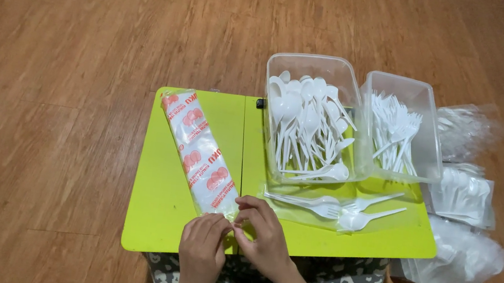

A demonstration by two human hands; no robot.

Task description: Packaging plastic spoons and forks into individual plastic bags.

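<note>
A long white plastic pack with red print (199, 151) lies slantwise on the lime-green folding table (158, 213). My left hand (202, 249) and my right hand (261, 237) meet at the pack's near end, fingers pinching its edge. Just right of my right hand, a few loose white plastic forks and spoons (339, 208) lie on a clear sheet on the table.
A clear tub of white plastic spoons (307, 126) and a clear tub of white forks (400, 130) stand at the table's back right. Clear bags of more cutlery (464, 197) lie on the wooden floor to the right. My patterned trousers show below the table.
</note>
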